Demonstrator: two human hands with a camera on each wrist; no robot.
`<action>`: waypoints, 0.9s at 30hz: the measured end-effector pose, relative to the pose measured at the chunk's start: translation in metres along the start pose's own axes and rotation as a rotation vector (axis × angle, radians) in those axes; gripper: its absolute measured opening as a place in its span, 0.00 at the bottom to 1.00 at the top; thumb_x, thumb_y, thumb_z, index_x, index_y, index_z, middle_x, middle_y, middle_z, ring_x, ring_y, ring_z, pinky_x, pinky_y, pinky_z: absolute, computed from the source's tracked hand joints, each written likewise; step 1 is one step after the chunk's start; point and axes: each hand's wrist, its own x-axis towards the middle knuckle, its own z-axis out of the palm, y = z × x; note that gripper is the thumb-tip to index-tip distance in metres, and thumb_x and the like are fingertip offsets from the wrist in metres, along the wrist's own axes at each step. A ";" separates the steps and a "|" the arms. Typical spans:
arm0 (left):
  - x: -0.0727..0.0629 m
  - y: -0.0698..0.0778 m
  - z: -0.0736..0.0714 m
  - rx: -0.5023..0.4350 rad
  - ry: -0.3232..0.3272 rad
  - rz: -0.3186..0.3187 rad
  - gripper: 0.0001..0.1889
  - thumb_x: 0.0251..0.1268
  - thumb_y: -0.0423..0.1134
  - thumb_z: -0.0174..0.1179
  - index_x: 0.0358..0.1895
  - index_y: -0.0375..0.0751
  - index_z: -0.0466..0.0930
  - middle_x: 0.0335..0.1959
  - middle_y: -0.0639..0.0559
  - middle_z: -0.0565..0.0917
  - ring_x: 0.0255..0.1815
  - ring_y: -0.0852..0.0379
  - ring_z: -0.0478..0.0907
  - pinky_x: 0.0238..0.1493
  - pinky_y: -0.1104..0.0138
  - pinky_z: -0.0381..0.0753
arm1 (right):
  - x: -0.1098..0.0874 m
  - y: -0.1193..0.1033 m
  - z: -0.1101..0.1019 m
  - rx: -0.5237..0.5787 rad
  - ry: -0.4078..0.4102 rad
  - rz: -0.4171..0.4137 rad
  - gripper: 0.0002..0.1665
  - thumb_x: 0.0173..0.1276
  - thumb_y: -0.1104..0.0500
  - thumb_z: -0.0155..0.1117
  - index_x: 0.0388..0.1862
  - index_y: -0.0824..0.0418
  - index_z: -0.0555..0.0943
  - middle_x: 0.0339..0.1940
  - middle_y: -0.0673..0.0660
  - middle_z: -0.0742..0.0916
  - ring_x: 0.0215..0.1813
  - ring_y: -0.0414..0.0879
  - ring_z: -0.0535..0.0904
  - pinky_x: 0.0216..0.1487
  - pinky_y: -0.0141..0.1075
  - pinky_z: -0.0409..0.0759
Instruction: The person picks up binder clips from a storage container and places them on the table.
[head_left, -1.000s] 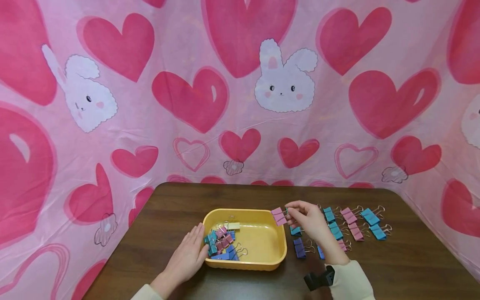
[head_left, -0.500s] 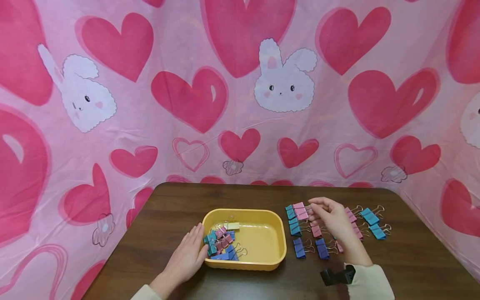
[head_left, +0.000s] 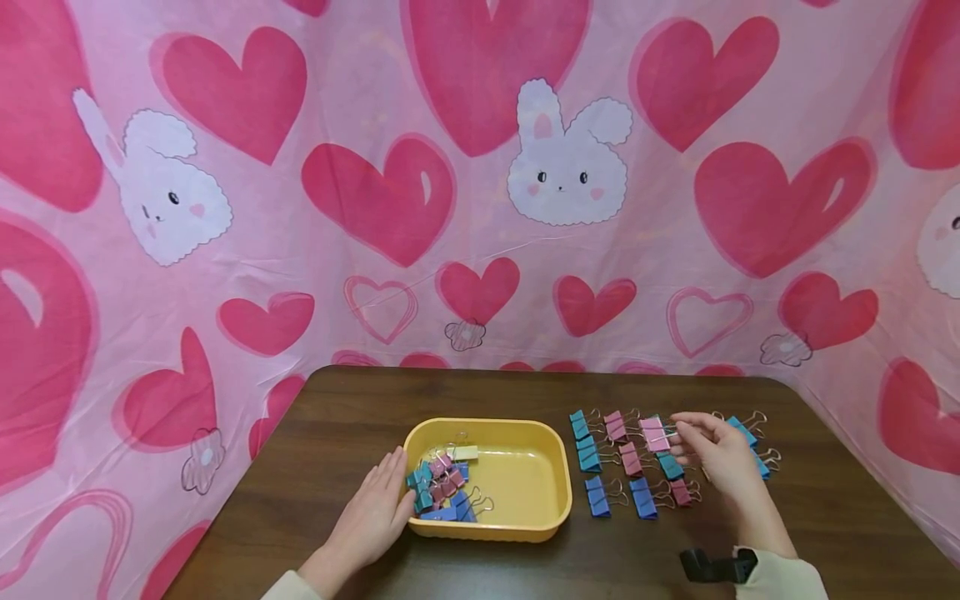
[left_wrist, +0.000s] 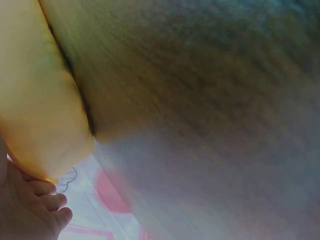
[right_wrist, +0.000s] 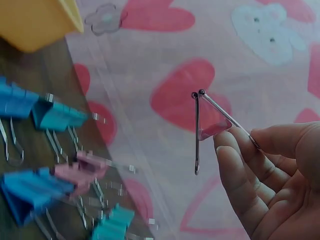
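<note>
In the head view my right hand [head_left: 717, 454] pinches a pink binder clip [head_left: 654, 434] by one wire handle, above the rows of clips. The right wrist view shows this binder clip [right_wrist: 215, 125] end on, its other handle hanging free beside the thumb and fingers. It overlaps a teal clip [head_left: 671, 466] in the head view. My left hand [head_left: 371, 504] lies with straight fingers against the left wall of a yellow plastic tray [head_left: 564, 500]. A heap of teal, pink and blue clips [head_left: 447, 481] fills the tray's left side.
Rows of binder clips lie on the brown table [head_left: 525, 571] right of the tray: teal [head_left: 588, 455], pink [head_left: 631, 459], blue [head_left: 642, 498]. More teal clips [head_left: 740, 430] are partly hidden behind my right hand. A pink heart-print cloth [head_left: 480, 233] hangs behind the table.
My right hand has carried the pink binder clip rightward from the tray's right rim, over the first columns of clips, to the third column. My left hand has stayed at the tray.
</note>
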 end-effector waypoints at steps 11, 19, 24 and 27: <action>-0.001 0.000 0.000 0.000 -0.003 0.000 0.31 0.67 0.44 0.50 0.66 0.26 0.58 0.67 0.36 0.60 0.67 0.42 0.56 0.65 0.52 0.54 | 0.021 0.104 -0.053 0.151 0.050 -0.054 0.17 0.65 0.56 0.60 0.47 0.67 0.79 0.26 0.53 0.85 0.26 0.44 0.83 0.25 0.37 0.81; 0.000 -0.001 0.001 -0.008 -0.014 -0.007 0.31 0.67 0.44 0.50 0.67 0.27 0.58 0.68 0.37 0.59 0.68 0.43 0.55 0.65 0.52 0.54 | -0.010 0.074 -0.057 0.122 0.077 0.055 0.15 0.68 0.60 0.55 0.30 0.41 0.82 0.22 0.49 0.84 0.24 0.41 0.81 0.25 0.34 0.81; 0.000 -0.002 0.002 0.001 -0.010 -0.004 0.31 0.67 0.44 0.49 0.67 0.27 0.58 0.68 0.37 0.59 0.68 0.43 0.55 0.65 0.52 0.54 | -0.020 0.070 -0.060 0.084 0.076 0.116 0.20 0.70 0.60 0.53 0.26 0.34 0.79 0.21 0.48 0.84 0.24 0.40 0.81 0.26 0.33 0.81; 0.000 -0.002 0.002 -0.002 -0.012 -0.003 0.31 0.67 0.44 0.50 0.67 0.27 0.58 0.68 0.37 0.59 0.68 0.42 0.55 0.65 0.52 0.54 | -0.021 0.077 -0.062 0.044 0.073 0.140 0.19 0.70 0.61 0.52 0.26 0.35 0.78 0.22 0.49 0.84 0.24 0.40 0.81 0.26 0.34 0.81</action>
